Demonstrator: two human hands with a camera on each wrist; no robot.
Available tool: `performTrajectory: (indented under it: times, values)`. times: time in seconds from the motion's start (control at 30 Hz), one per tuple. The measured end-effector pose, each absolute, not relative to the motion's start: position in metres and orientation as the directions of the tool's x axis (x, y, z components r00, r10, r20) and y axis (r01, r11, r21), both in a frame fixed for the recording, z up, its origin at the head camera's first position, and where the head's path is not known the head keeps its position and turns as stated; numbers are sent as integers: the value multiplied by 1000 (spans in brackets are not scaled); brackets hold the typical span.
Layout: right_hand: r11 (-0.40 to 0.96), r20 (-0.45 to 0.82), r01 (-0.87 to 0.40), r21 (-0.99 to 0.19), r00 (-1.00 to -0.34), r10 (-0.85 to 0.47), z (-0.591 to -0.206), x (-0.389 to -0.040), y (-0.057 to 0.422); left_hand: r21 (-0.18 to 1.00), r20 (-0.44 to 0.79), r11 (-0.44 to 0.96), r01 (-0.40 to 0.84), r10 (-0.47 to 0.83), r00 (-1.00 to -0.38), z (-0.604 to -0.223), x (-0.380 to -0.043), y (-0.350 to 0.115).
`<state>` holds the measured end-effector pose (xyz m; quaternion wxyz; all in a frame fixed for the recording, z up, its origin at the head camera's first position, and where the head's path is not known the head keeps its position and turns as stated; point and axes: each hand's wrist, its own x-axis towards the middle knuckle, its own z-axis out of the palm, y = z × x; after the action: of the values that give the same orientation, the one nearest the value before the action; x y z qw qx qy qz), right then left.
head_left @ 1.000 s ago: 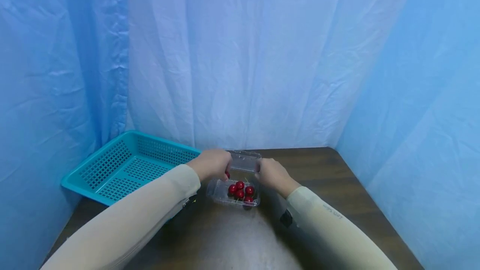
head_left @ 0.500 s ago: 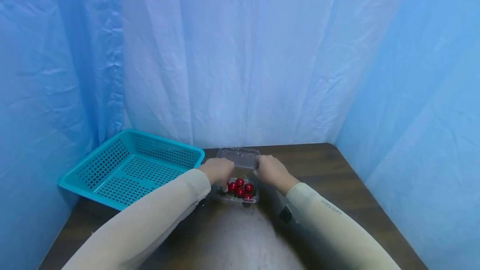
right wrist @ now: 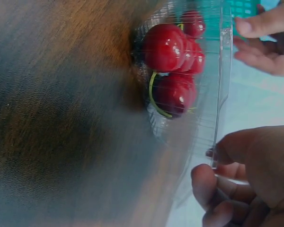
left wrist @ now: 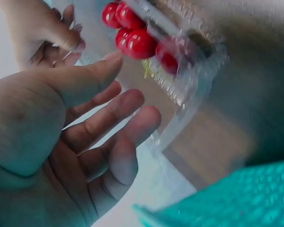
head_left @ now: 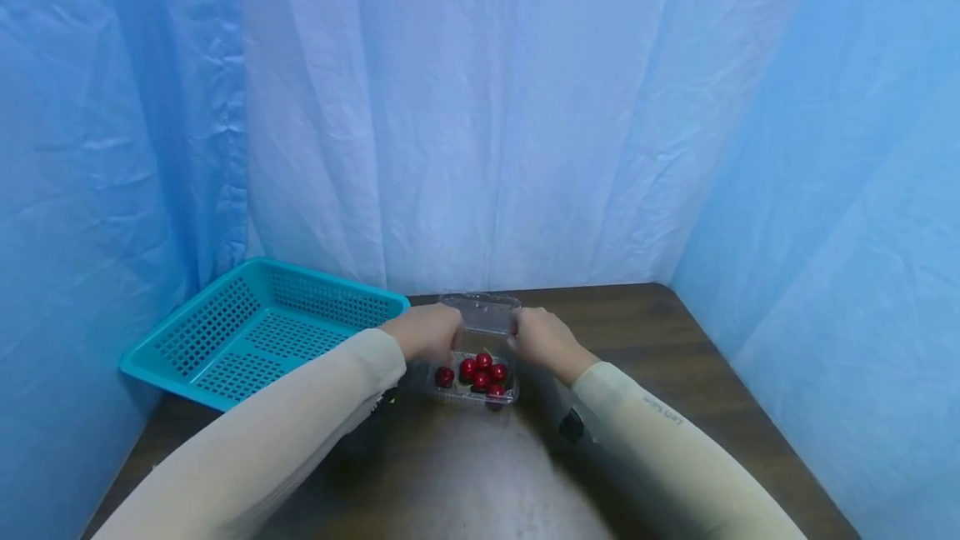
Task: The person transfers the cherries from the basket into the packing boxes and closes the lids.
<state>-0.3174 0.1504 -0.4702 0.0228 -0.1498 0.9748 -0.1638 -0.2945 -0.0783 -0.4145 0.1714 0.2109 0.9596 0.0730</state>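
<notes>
A clear plastic clamshell box [head_left: 486, 399] lies on the table with its lid [head_left: 487, 315] folded back behind it. Several red cherries [head_left: 480, 382] sit together in the base, some with green stems, and one more cherry [head_left: 444, 377] lies apart at the left end. My left hand [head_left: 426, 333] is above that left end; in the left wrist view its fingers [left wrist: 118, 111] are loosely bent with nothing between them. My right hand [head_left: 546, 343] is at the box's right side, where its thumb and forefinger pinch the clear plastic edge, as the right wrist view shows.
A turquoise perforated basket [head_left: 330, 280] stands to the left, close beside my left hand. The dark wooden table [head_left: 645, 390] extends to the right and toward me. Light blue curtains [head_left: 480, 123] enclose the back and both sides.
My left hand came down over the box's left end with a cherry, let it go there, and drew back up and left. My right hand stays at the box's right side.
</notes>
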Motion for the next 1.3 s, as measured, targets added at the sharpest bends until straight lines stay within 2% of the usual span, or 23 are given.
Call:
performTrajectory:
  times: [0.2,0.47,0.57,0.7,0.9,1.17,1.3]
  values:
    - [894,4,-292,-340,-951,-309,-469,-316,151,255,-260,906,337,400,-879,-396,-298,-101]
    - [897,11,-294,-330,-951,-308,-469,-314,152,393,-187,902,179,269,-945,-370,-309,-152]
    - [897,12,-295,-328,-951,-309,-469,-313,151,414,-213,899,142,248,-945,-363,-312,-173]
    - [892,12,-299,-338,-949,-314,-470,-314,149,401,-306,912,92,227,-925,-362,-317,-201]
    - [887,7,-305,-345,-946,-323,-471,-316,147,303,-480,953,28,178,-859,-369,-312,-227]
    - [886,-9,-291,-362,-949,-315,-471,-315,148,24,-612,998,60,62,-789,-399,-301,-231]
    - [885,-16,-286,-367,-950,-313,-470,-314,148,-75,-671,994,83,11,-741,-413,-299,-222]
